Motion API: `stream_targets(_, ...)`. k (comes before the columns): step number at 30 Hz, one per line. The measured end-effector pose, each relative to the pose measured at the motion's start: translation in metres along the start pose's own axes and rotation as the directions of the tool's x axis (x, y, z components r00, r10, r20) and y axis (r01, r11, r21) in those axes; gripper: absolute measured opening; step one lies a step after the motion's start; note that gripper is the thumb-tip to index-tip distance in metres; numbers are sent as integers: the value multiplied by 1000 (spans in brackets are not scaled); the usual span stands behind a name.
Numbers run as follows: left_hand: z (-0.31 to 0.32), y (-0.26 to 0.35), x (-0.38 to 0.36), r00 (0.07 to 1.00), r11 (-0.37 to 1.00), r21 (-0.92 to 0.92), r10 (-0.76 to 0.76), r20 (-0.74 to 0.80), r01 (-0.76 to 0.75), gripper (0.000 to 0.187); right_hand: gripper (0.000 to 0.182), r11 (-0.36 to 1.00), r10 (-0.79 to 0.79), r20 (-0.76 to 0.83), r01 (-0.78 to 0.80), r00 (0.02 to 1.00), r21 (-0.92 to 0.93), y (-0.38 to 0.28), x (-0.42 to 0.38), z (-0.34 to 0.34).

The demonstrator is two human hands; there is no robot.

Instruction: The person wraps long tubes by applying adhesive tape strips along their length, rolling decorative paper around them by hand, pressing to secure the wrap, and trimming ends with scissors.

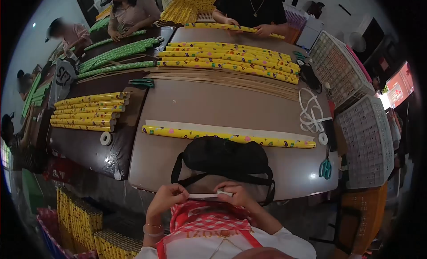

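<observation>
Both hands work close to the chest in the head view. Left hand (165,197) is curled nearly closed, thumb and fingertips pinching one end of a white strip (203,195). Right hand (238,193) pinches the other end the same way, so the strip stretches level between them. Just beyond the hands lies a black bag (224,157) on the table (213,105). Farther past it rests a yellow wrapped roll (227,138) on a sheet of white paper. Teal scissors (325,168) lie off to the right hand's side, well apart from it.
</observation>
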State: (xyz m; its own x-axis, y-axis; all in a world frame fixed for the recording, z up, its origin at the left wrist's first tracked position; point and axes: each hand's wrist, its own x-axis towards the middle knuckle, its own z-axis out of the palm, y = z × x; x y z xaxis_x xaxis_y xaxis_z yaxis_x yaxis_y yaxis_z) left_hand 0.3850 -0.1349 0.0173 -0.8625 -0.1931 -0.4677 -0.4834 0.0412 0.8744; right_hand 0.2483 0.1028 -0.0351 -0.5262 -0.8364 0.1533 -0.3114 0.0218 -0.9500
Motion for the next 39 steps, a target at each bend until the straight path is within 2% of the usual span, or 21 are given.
stream_targets(7, 1, 14, -5, 1000, 1000, -22, -21, 19, 21, 13, 11, 999, 35, -11, -35, 999, -8, -3, -1, -1)
stream_targets(9, 1, 12, -5, 998, 994, -92, -46, 52, 51, 10, 13, 999, 26, -26, -25, 999, 26, 0, -1, 1)
stream_targets(13, 1, 14, -5, 998, 999, -38, 5, 58, -3, 15, 17, 999, 23, -12, -23, 1000, 31, -7, 0, -3)
stream_targets(15, 3, 22, -4, 1000, 1000, 30, -7, -18, 7, 17, 18, 999, 39, -26, -38, 999, 26, -8, -3, -3)
stream_targets(16, 3, 16, 0, 1000, 999, 27, 16, 22, -16, 17, 19, 998, 37, 6, -37, 999, 47, -6, -2, -3)
stream_targets(18, 0, 14, 4, 996, 986, 147, 88, -13, -85, 17, 21, 999, -7, -36, 9, 999, 41, -2, -3, 1)
stream_targets(21, 2, 10, 2, 998, 994, 100, 42, -41, -37, 14, 21, 998, 2, -2, -2, 1000, 59, -2, -3, 1)
stream_targets(23, 3, 16, -2, 998, 999, 48, 23, -62, -20, 14, 12, 992, 116, 61, -119, 991, 42, -2, -6, -1)
stream_targets(25, 6, 30, -6, 999, 995, 90, -41, -28, 44, 8, 15, 997, 56, 51, -59, 997, 58, 0, -5, -1)
stream_targets(27, 4, 26, -7, 999, 996, 84, -29, -25, 31, 8, 18, 997, 2, 32, -4, 999, 79, -8, -3, -2)
stream_targets(29, 3, 25, -4, 1000, 997, 76, -2, -22, 4, 8, 15, 978, 13, 107, -35, 994, 208, -28, -2, -9)
stream_targets(30, 3, 26, -4, 1000, 999, 35, 4, 12, -5, 11, 15, 978, 7, 116, -31, 993, 209, -35, -1, -11)
stream_targets(32, 3, 26, -6, 999, 1000, -1, 1, 45, -1, 14, 15, 977, -63, 238, 11, 969, 214, -52, -4, -9)
stream_targets(33, 3, 27, -6, 996, 999, -37, 36, 80, -33, 13, 16, 977, -22, 300, -42, 954, 207, -64, -3, -14)
stream_targets(34, 1, 28, -6, 991, 995, -71, 72, 116, -64, 13, 16, 977, -28, 298, -37, 954, 209, -66, -2, -18)
stream_targets(35, -2, 31, -6, 991, 996, -66, 72, 115, -65, 13, 16, 975, -43, 360, -40, 932, 220, -67, -3, -23)
stream_targets(36, -5, 36, -5, 991, 994, 34, 103, 91, -106, 12, 16, 973, -58, 419, -42, 906, 227, -67, -5, -29)
stream_targets(37, -8, 40, -3, 988, 980, 133, 139, 70, -147, 12, 17, 941, 28, 449, -175, 893, 290, -70, -10, -34)
stream_targets(38, -12, 41, 1, 986, 978, 138, 149, 71, -158, 12, 18, 880, 9, 417, -206, 909, 429, -70, -13, -41)
stream_targets(39, -17, 41, 6, 965, 958, 127, 252, 67, -259, 12, 20, 797, -4, 384, -228, 923, 559, -70, -15, -48)
